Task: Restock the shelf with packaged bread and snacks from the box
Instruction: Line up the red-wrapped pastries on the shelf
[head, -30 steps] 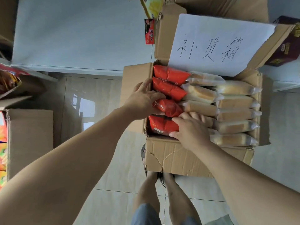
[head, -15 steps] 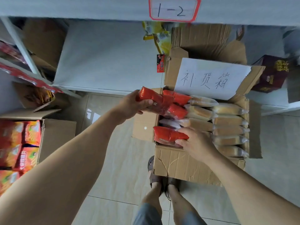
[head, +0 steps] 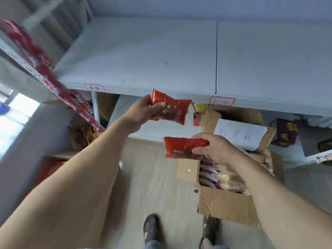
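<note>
Now both red packets out of box (head: 224, 209): left hand (head: 138, 114) grips one (head: 172, 110), right hand (head: 215, 150) grips other (head: 181, 147). Shelf (head: 143, 56) bare; placement next.

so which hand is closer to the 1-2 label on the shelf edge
Right, narrowly. The right hand holds a red packet just below the 1-2 label, above the box. The left hand holds another red packet, off to the label's left.
</note>
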